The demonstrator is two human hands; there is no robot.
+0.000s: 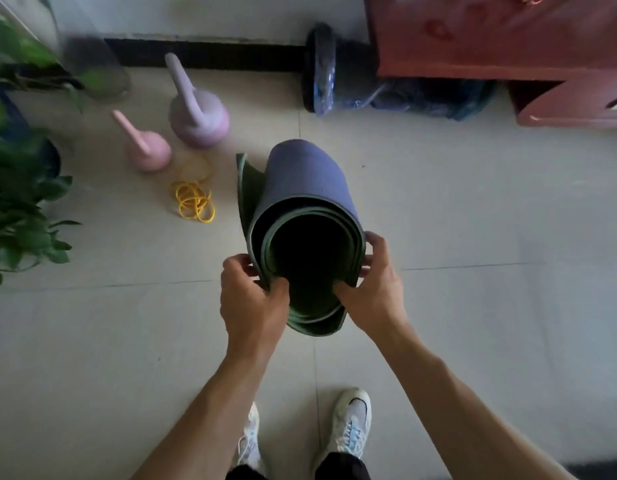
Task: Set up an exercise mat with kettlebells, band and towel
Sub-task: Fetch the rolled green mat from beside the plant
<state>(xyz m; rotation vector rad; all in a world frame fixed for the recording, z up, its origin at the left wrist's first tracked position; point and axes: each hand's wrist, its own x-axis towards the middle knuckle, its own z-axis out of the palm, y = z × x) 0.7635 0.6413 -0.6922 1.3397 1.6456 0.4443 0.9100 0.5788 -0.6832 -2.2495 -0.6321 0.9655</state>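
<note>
A rolled exercise mat (307, 188), purple outside and green inside, stands on end on the tiled floor with its open top facing me. My left hand (251, 303) grips the top rim on the left, thumb inside the roll. My right hand (373, 289) grips the rim on the right, thumb inside too. A pink kettlebell (147, 154) and a larger lilac kettlebell (199, 119) stand on the floor to the left. A coiled yellow band (193, 201) lies between them and the mat. No towel shows.
Leafy green potted plants (19, 202) fill the left edge. A dark red wooden cabinet (508, 39) stands at the back right, with a dark wheel-like disc (321, 67) and blue plastic bags beside it. My white shoes (352, 424) are at the bottom.
</note>
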